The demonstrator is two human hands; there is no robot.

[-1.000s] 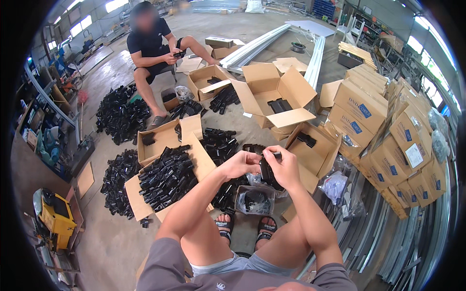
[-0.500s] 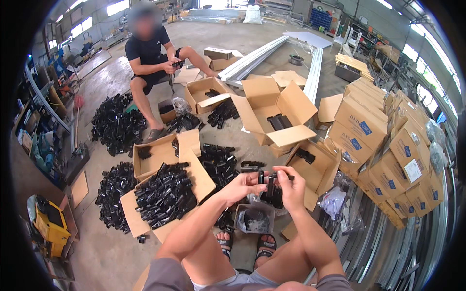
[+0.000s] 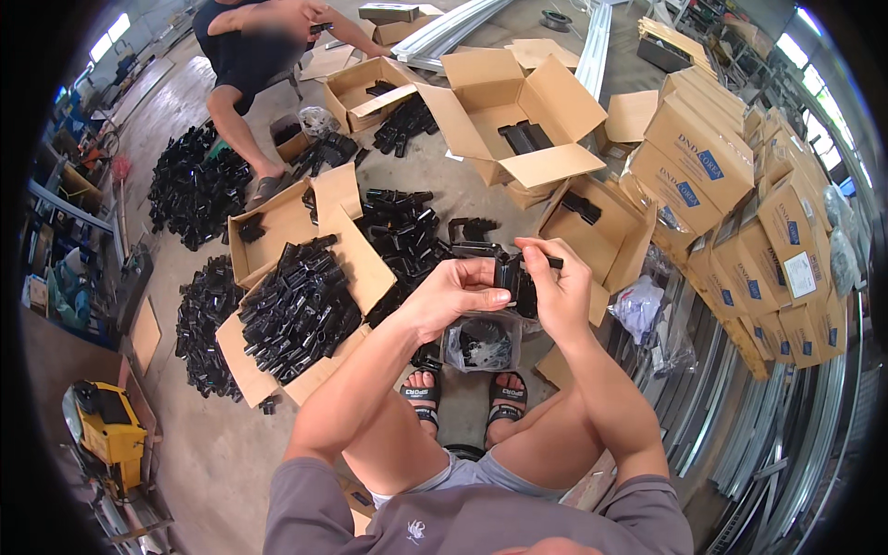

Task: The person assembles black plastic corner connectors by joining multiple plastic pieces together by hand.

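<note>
Between my hands, above a small tub, is a black plastic part (image 3: 508,272) with a long narrow bar and a blocky body. My left hand (image 3: 462,294) is closed on its left side, thumb pointing right along it. My right hand (image 3: 561,282) pinches it from the right, and a short dark end sticks out past the fingers. Beneath them stands a clear-lined tub (image 3: 483,343) with small dark pieces inside. Just beyond my left hand lies a heap of similar black parts (image 3: 404,234). The exact kind of the held part is too small to tell.
More black parts fill an open carton (image 3: 301,305) and lie in heaps (image 3: 196,188) on the floor. Open cardboard boxes (image 3: 518,92) stand ahead. Stacked cartons (image 3: 694,166) and metal profiles (image 3: 731,435) line the right. Far left, a co-worker (image 3: 250,46) sits holding a small dark thing.
The view has tilted downward, so the boxes and co-worker sit higher in the picture. Both my hands stay on the black part, now seen closer together around it.
</note>
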